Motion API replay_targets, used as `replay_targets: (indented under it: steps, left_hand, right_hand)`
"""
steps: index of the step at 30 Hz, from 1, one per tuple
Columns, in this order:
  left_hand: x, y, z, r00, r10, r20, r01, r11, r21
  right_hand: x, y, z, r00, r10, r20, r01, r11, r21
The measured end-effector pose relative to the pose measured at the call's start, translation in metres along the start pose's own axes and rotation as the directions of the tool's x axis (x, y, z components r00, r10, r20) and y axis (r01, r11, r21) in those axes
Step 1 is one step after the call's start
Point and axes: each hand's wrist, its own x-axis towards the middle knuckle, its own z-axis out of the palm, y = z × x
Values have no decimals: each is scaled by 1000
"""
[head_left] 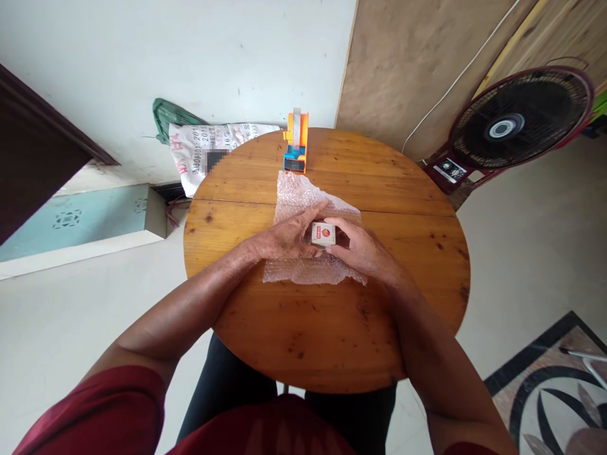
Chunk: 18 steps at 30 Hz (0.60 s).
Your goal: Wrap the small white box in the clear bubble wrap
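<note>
Cupping a small box over bubble wrap

A small pale box (323,234) with red print on its top face sits between the person's two hands, above the middle of a sheet of bubble wrap (303,270). Whether it rests on the sheet or is lifted just off it, I cannot tell. The print is too small to read.

The right hand (360,245) grasps the box from the right, fingertips at its far right corner and thumb at the near right corner. The left hand (291,235) is curved around the left side, its fingers stretched along the far side and its thumb by the near edge; whether it squeezes the box or only steadies it is unclear.

The bubble wrap lies spread on a round wooden table (417,259), with uneven edges. Just beyond its far left corner stands an orange and blue tape dispenser (296,151), near the far edge of the table.

Past the table on the far left are a white printed sack (187,151) and a green bag (177,119). On the far right, a dark red fan (507,126) stands near a wooden panel (403,63).
</note>
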Motion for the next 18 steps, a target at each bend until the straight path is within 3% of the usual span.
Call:
replay_targets:
  steps: [5, 10, 14, 18]
  left_hand:
    - [1, 4, -1, 1000, 17, -18, -15, 991, 134]
    - [4, 6, -1, 990, 140, -20, -132, 962, 240]
    - [4, 8, 0, 989, 150, 9, -145, 938, 315]
    - [4, 6, 3, 981, 190, 37, -188, 894, 406]
  right_hand:
    - [-2, 3, -9, 998, 52, -45, -52, 999, -2]
    - [-5, 10, -21, 986, 136, -94, -141, 989, -50]
    - [-8, 12, -30, 980, 175, -97, -183, 979, -88]
    - [-9, 12, -31, 988, 122, -92, -133, 982, -131]
